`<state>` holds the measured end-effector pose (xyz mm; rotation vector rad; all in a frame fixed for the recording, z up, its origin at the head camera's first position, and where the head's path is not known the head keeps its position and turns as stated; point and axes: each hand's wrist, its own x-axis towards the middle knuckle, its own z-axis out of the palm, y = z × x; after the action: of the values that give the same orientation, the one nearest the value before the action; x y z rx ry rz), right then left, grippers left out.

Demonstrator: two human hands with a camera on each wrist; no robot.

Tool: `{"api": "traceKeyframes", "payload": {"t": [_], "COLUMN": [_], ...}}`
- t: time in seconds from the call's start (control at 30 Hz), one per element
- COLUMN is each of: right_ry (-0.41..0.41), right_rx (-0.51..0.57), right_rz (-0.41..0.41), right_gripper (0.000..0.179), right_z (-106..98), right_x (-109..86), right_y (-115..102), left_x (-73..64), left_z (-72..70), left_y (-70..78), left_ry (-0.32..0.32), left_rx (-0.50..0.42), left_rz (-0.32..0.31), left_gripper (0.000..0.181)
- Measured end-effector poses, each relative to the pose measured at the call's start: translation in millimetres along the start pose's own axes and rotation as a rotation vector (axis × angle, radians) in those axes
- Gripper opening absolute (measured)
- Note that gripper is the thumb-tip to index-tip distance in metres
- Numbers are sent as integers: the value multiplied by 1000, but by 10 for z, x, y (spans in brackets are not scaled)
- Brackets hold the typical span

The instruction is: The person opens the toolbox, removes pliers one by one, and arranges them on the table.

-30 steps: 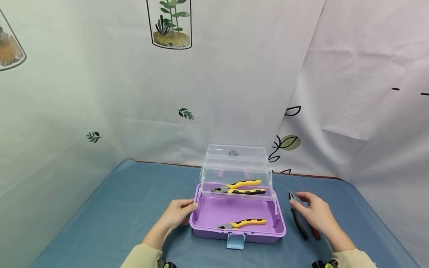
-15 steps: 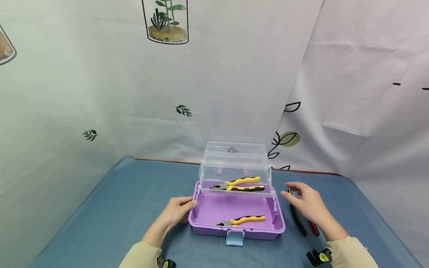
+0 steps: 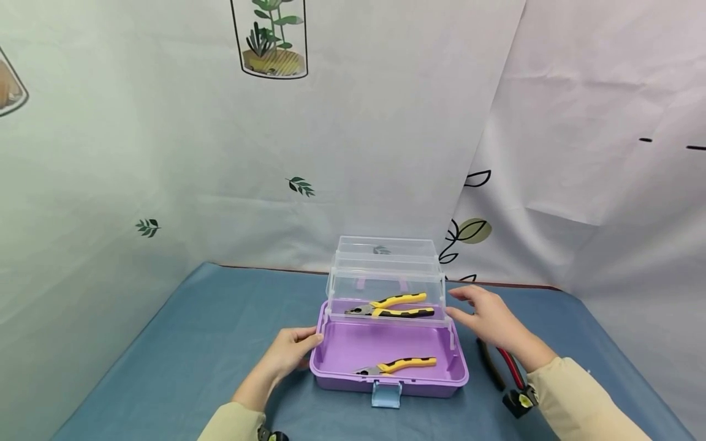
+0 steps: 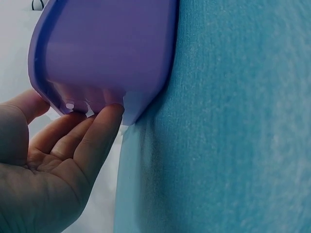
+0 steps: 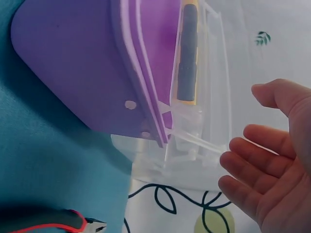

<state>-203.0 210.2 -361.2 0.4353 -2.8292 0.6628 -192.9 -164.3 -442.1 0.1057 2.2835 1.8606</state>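
Note:
My left hand (image 3: 287, 352) holds the left end of an open purple toolbox (image 3: 336, 383), thumb at the rim and fingers against the outer wall. That grip also shows in the left wrist view. Beside the right end of the clear tray, my right hand (image 3: 493, 315) hovers with fingers spread, holding nothing. The right wrist view shows a gap between its fingertips and the clear plastic. Yellow-and-black pliers (image 3: 401, 299) lie in the tray. Another pair of yellow-handled pliers (image 3: 410, 364) lies in the box bottom, partly hidden by the front wall.
Pliers with black and red handles (image 3: 513, 366) lie on the blue table cover (image 3: 248, 300), right of the box, partly hidden by my right arm. The clear lid (image 3: 386, 248) stands raised behind the box. A blue latch (image 3: 386, 395) hangs at its front. Patterned cloth surrounds the table.
My right hand has moved left and away from me, from over the black-and-red pliers to the clear tray's right end. The left hand has stayed on the toolbox.

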Motion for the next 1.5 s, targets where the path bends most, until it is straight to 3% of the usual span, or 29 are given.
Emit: {"api": "traceKeyframes", "payload": {"t": [0.27,0.57,1.03,1.33,1.5], "right_ry": [-83,-211,-350,-423,-466], "right_rx": [-23,-49,-118,-126,-157], "right_rz": [-107,-142,-140,-93,-116], "right_gripper": [44,46,44,47,46], "right_z": [-18,4,96,172,213], "right_x": [143,307,511,604,671], "right_y": [-49,-99,-217,-275,-287], "left_x": [10,28,31,43,42], "left_z": [1,-5,-4,-5,-5], "left_y": [0,-16,-11,-24,-18], "left_ry": [-8,8,5,16,12], "left_rx": [-15,9,3,8,14], "left_rz": [-3,-10,-11,-20,-19], "left_gripper": [47,47,47,47,47]}}
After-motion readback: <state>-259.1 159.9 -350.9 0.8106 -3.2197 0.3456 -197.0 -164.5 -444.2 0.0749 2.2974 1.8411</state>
